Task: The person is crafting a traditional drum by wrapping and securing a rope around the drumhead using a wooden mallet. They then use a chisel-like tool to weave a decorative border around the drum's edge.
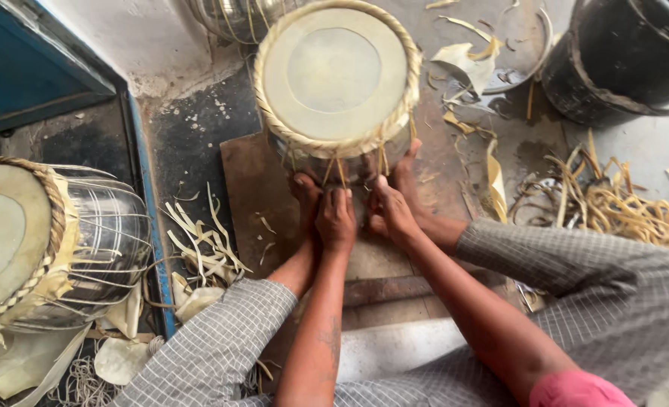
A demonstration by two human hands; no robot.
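Both our hands, left hand and right hand, close tight on the stiff straps at the drum base, braced between our feet on the board. We judge it heavy, the skin fragile; grip the straps.

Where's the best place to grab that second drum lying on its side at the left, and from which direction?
Probably by the braided rim around the skin, coming from above. The drum lies on its side, so its shiny metal body is rounded, slick and crossed by thin straps, while the thick braid gives fingers an edge to hook. Both hands would likely suit its bulk.
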